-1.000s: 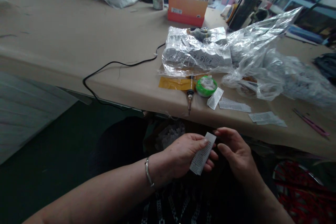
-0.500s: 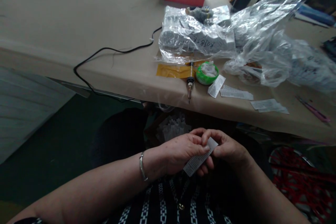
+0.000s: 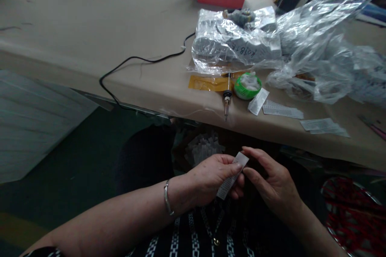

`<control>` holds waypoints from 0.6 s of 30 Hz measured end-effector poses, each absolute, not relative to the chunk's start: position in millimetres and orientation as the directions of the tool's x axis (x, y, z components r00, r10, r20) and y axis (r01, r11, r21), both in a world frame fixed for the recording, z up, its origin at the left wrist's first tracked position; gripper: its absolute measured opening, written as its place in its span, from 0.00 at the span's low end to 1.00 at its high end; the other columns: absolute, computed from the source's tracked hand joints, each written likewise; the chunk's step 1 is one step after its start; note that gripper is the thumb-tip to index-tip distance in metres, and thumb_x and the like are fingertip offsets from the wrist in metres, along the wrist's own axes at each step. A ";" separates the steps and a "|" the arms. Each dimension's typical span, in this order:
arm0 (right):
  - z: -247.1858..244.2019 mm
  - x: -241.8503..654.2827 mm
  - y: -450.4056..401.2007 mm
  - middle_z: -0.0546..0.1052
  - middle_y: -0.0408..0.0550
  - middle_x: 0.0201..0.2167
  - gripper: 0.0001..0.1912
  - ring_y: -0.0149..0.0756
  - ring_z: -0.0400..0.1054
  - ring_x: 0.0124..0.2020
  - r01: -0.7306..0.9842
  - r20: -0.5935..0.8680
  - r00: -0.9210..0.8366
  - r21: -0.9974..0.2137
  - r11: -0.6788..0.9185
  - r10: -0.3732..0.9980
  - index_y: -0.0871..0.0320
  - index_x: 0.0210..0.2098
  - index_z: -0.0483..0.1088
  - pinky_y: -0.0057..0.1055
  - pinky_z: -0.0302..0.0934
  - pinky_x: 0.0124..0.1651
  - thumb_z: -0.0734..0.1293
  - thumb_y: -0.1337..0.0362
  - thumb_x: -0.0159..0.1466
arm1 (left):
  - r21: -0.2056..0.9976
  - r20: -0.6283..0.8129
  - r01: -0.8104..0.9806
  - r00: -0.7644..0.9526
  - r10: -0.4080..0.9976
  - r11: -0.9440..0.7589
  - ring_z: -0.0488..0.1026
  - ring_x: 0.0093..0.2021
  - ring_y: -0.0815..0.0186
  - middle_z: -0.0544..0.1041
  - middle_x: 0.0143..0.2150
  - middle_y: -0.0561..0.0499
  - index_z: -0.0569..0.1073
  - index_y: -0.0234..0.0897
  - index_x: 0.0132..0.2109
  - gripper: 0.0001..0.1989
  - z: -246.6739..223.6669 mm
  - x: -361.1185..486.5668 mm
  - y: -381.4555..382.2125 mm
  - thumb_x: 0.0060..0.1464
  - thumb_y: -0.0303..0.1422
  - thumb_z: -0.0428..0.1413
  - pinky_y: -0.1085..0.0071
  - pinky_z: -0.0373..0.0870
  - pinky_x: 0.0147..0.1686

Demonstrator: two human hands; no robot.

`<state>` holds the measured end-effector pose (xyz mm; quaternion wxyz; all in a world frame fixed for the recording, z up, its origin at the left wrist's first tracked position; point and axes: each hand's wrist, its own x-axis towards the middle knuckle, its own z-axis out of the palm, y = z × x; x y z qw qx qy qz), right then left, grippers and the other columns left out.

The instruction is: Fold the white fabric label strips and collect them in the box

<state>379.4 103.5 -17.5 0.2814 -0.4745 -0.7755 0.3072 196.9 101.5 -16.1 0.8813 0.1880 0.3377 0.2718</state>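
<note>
Pinching the printed strip [image 3: 227,184] in the head view, the left hand [image 3: 211,178] holds it short of the desk [image 3: 75,40]; the right hand [image 3: 273,182] has just spread its grip beside the upper end, so the left probably bears it alone.

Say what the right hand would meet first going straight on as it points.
The right hand would probably meet the white strip pinched in the left hand; depth is unclear, so they may be touching.
</note>
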 end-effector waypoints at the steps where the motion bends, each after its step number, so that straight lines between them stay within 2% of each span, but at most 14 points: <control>1: -17.4 377.8 102.5 0.75 0.53 0.48 0.19 0.40 0.70 0.48 0.585 0.180 -0.404 -0.703 0.405 0.897 0.56 0.53 0.66 0.35 0.66 0.50 0.64 0.59 0.64 | 0.508 -0.501 -0.356 0.619 0.605 0.784 0.69 0.20 0.74 0.70 0.25 0.53 0.71 0.31 0.33 0.15 -16.2 197.2 101.5 0.49 0.41 0.60 0.78 0.65 0.22; 4: -17.6 372.7 102.3 0.76 0.53 0.45 0.17 0.41 0.72 0.46 0.623 0.232 -0.428 -0.624 0.471 0.874 0.57 0.51 0.68 0.35 0.68 0.48 0.63 0.58 0.65 | 0.498 -0.535 -0.337 0.606 0.589 0.799 0.69 0.20 0.74 0.70 0.24 0.54 0.72 0.31 0.33 0.13 -16.3 198.1 101.8 0.48 0.38 0.61 0.77 0.65 0.22; 7: -17.3 368.3 102.9 0.76 0.54 0.46 0.18 0.42 0.72 0.47 0.643 0.258 -0.408 -0.599 0.477 0.876 0.57 0.52 0.67 0.36 0.69 0.47 0.62 0.59 0.65 | 0.499 -0.536 -0.338 0.603 0.591 0.798 0.68 0.20 0.74 0.70 0.24 0.53 0.72 0.31 0.33 0.13 -16.2 197.6 102.3 0.48 0.38 0.61 0.77 0.65 0.22; 13: -19.4 364.2 102.2 0.77 0.53 0.45 0.18 0.41 0.72 0.46 0.630 0.275 -0.426 -0.594 0.501 0.862 0.56 0.53 0.67 0.36 0.69 0.47 0.62 0.59 0.65 | 0.509 -0.533 -0.359 0.581 0.614 0.782 0.68 0.20 0.74 0.70 0.24 0.53 0.72 0.31 0.32 0.15 -16.0 195.0 102.3 0.48 0.41 0.61 0.78 0.64 0.22; 18: -21.4 363.6 103.0 0.76 0.52 0.47 0.19 0.41 0.72 0.47 0.619 0.234 -0.398 -0.645 0.448 0.887 0.56 0.54 0.66 0.35 0.69 0.48 0.62 0.60 0.65 | 0.527 -0.522 -0.375 0.565 0.639 0.762 0.67 0.20 0.75 0.70 0.24 0.54 0.72 0.31 0.32 0.17 -15.3 194.1 102.0 0.46 0.43 0.61 0.77 0.64 0.22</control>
